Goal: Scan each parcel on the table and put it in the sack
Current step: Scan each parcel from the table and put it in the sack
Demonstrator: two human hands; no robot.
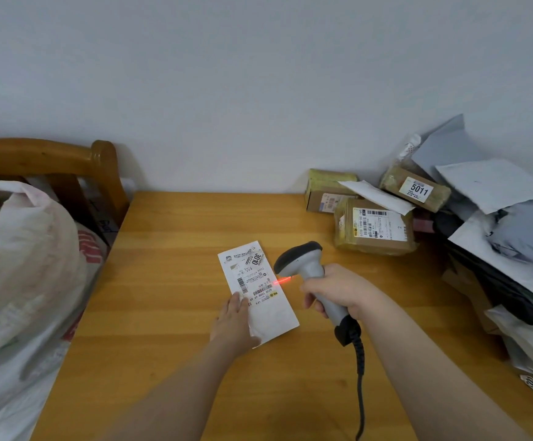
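The left hand (234, 319) lies flat with straight fingers on the near left corner of a white flat parcel (259, 292), which rests on the wooden table (169, 313). The right hand (335, 294) grips the handle of a grey scanner (309, 268), head turned toward the parcel, and a red line falls on the label's right edge. The sack (20, 281) stands at the left of the table.

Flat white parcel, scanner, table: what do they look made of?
Flat white parcel: thin paper or plastic mailer, matt, slightly creased; unclear which. Scanner: moulded plastic, smooth grey handle, dark head. Table: wood or wood-look laminate, light sheen, visible grain lines.
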